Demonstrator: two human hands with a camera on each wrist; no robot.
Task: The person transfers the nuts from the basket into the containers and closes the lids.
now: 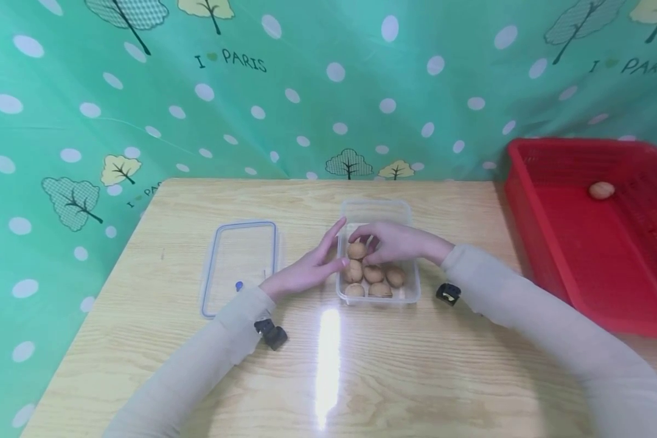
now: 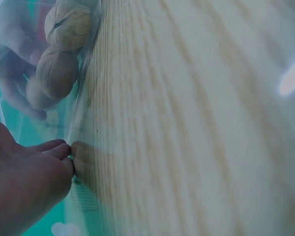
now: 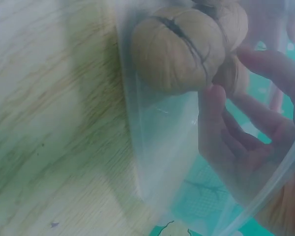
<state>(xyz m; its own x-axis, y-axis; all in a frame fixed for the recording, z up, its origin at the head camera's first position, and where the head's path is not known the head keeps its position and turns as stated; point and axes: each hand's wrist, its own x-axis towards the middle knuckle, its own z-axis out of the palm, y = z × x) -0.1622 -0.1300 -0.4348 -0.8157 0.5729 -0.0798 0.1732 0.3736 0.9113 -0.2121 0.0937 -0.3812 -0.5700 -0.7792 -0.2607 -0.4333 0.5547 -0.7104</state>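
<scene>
Walnuts lay clustered in a clear plastic container near the middle of the wooden table. The right hand reached into the container from above, its fingers curled around the topmost walnut in a pinch grasp. The left hand rested flat against the container's left wall with fingers straight and released, holding nothing; the left wrist view showed the fingertips touching the transparent wall. The container's lid lay flat on the table just to the left. A red basket stood well apart at the right, with a single walnut inside it. Risk assessment: the grasped walnut was round and hard-shelled, so a light pinch could let it roll out of the fingers and drop back among the others or onto the table. The container appeared light; if the left hand eased its bracing, a lifting motion that caught the rim could probably slide or tip it and scatter the remaining walnuts. Whether the pinch was firm could not be determined.
</scene>
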